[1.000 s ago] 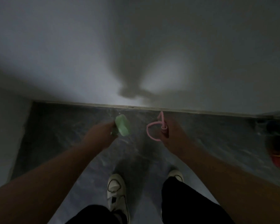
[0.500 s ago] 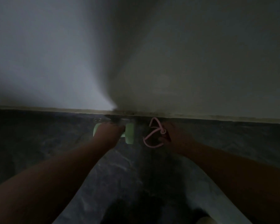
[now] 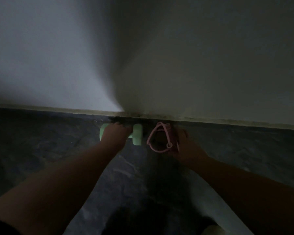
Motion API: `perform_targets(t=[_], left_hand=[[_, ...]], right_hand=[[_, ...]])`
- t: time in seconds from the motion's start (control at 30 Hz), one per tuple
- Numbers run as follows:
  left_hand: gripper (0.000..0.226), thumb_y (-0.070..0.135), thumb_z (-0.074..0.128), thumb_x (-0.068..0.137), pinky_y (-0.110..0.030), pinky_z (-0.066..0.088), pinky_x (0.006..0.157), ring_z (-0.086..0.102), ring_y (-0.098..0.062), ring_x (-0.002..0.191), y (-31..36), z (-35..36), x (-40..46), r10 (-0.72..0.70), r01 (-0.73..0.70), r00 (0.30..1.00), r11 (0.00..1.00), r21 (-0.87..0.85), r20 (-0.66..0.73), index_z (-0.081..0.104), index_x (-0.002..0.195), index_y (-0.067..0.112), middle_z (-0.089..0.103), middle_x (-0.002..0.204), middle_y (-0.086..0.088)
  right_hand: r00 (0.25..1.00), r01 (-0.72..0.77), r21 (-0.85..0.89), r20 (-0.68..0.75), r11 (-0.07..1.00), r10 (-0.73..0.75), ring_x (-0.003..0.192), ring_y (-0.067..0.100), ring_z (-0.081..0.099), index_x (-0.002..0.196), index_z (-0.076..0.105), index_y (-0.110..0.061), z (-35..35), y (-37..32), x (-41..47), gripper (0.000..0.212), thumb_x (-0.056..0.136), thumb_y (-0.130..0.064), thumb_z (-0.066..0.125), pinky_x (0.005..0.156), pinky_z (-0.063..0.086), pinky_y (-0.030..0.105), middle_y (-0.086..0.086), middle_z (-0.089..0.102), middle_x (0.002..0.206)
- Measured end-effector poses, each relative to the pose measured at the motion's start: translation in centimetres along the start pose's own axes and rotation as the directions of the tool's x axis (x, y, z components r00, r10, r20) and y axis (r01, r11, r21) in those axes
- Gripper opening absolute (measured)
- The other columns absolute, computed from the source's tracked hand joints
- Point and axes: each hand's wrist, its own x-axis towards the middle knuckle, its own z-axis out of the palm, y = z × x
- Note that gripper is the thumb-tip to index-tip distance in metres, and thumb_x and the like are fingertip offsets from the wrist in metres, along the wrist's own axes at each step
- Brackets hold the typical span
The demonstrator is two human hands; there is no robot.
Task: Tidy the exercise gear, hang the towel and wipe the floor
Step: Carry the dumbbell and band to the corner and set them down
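The room is dim. A light green dumbbell [image 3: 137, 136] lies low at the floor, parallel to the wall's base, and my left hand [image 3: 115, 135] grips its handle between the two heads. Just to its right, my right hand [image 3: 185, 146] holds a coiled pink jump rope [image 3: 157, 138] with its handles bunched together. The rope's loop points toward the wall. Both hands are close to the skirting line [image 3: 210, 122].
A pale wall [image 3: 176, 56] fills the upper half, lit on the left and shadowed on the right. The dark marbled floor [image 3: 41, 150] stretches left and right of my arms. The toe of a white shoe [image 3: 212, 230] shows at the bottom edge.
I have bent lower and closer to the wall. The dumbbell turned from upright to level and came down by the skirting; the rope came down beside it.
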Motion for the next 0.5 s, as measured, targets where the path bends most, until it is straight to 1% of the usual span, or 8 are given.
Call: perform_targets(t=[0.1, 0.17, 0.27, 0.3, 0.33, 0.43, 0.47, 0.5], left_hand=[[0.033, 0.015, 0.055, 0.088, -0.035, 0.049, 0.083, 0.063, -0.029, 0.103, -0.1, 0.3, 0.0, -0.014, 0.014, 1.000, 1.000, -0.001, 0.000, 0.061, 0.120, 0.024, 0.071, 0.108, -0.005], [0.039, 0.016, 0.056, 0.088, -0.036, 0.046, 0.087, 0.059, -0.029, 0.109, 0.0, 0.5, -0.1, -0.023, 0.023, 1.000, 1.000, -0.006, 0.018, 0.057, 0.126, 0.024, 0.068, 0.113, -0.004], [0.041, 0.019, 0.057, 0.089, -0.038, 0.043, 0.094, 0.054, -0.026, 0.115, 0.4, 0.9, 0.0, -0.023, 0.023, 0.999, 1.000, -0.012, 0.032, 0.054, 0.130, 0.022, 0.064, 0.122, -0.003], [0.042, 0.021, 0.058, 0.089, -0.039, 0.041, 0.098, 0.052, -0.025, 0.118, 0.5, 1.1, -0.1, -0.015, 0.015, 1.000, 1.000, -0.018, 0.024, 0.055, 0.130, 0.022, 0.062, 0.125, -0.003], [0.043, 0.023, 0.060, 0.088, -0.040, 0.039, 0.102, 0.051, -0.025, 0.120, 0.5, 1.3, -0.2, -0.007, 0.007, 1.000, 1.000, -0.023, 0.018, 0.055, 0.130, 0.021, 0.061, 0.128, -0.003], [0.045, 0.024, 0.062, 0.086, -0.042, 0.035, 0.109, 0.048, -0.025, 0.124, 0.1, 1.6, -0.9, -0.003, 0.003, 1.000, 0.999, -0.045, 0.012, 0.055, 0.131, 0.020, 0.059, 0.130, -0.004], [0.047, 0.022, 0.063, 0.086, -0.043, 0.033, 0.111, 0.048, -0.025, 0.125, 0.0, 1.6, -1.2, -0.010, 0.011, 1.000, 0.999, -0.053, 0.012, 0.055, 0.132, 0.019, 0.058, 0.130, -0.005], [0.049, 0.020, 0.063, 0.085, -0.043, 0.032, 0.112, 0.047, -0.026, 0.126, -0.1, 1.5, -1.5, -0.015, 0.015, 1.000, 0.998, -0.058, 0.007, 0.054, 0.133, 0.017, 0.058, 0.131, -0.006]], right_hand=[[1.000, 0.022, -0.026, -0.009, 0.999, -0.022, 0.118, 0.027, 0.053, 0.147, 0.037, -0.020, -0.1, -0.4, -0.1, 0.075, 0.084, -0.034, 0.075, 0.099, 0.043, 0.041, 0.006, 0.048, 0.136], [1.000, 0.025, 0.046, 0.001, 0.999, -0.025, 0.116, 0.016, 0.053, 0.142, 0.045, -0.021, 0.3, -0.9, 0.2, 0.059, 0.089, -0.023, 0.070, 0.098, 0.041, 0.030, -0.003, 0.054, 0.128], [0.999, -0.020, 0.116, 0.032, 0.993, 0.017, 0.097, 0.004, 0.057, 0.136, 0.050, -0.026, 1.7, -0.8, 1.0, 0.049, 0.091, -0.018, 0.068, 0.075, 0.035, 0.003, -0.005, 0.061, 0.117], [0.999, -0.033, 0.128, 0.039, 0.991, 0.028, 0.093, 0.002, 0.055, 0.135, 0.051, -0.027, 2.1, -0.7, 1.3, 0.046, 0.092, -0.020, 0.067, 0.071, 0.036, 0.001, -0.007, 0.059, 0.113], [0.998, -0.045, 0.112, 0.041, 0.993, 0.040, 0.096, 0.006, 0.057, 0.135, 0.050, -0.027, 2.7, -0.2, 1.9, 0.046, 0.092, -0.023, 0.067, 0.075, 0.038, 0.001, -0.006, 0.058, 0.114], [0.992, 0.100, 0.032, 0.069, 0.995, -0.102, 0.123, 0.032, 0.056, 0.144, 0.045, -0.021, 4.4, 0.8, 3.5, 0.056, 0.092, -0.027, 0.064, 0.098, 0.050, 0.038, 0.012, 0.054, 0.139], [0.991, 0.131, 0.176, -0.011, 0.976, -0.131, 0.128, 0.038, 0.052, 0.144, 0.047, -0.015, 5.4, 1.4, 4.3, 0.054, 0.094, -0.028, 0.063, 0.099, 0.051, 0.045, 0.019, 0.051, 0.143], [0.995, 0.096, 0.430, -0.051, 0.898, -0.082, 0.129, 0.040, 0.051, 0.141, 0.050, -0.010, 5.6, 1.7, 4.9, 0.050, 0.096, -0.029, 0.062, 0.095, 0.053, 0.047, 0.023, 0.050, 0.144]])
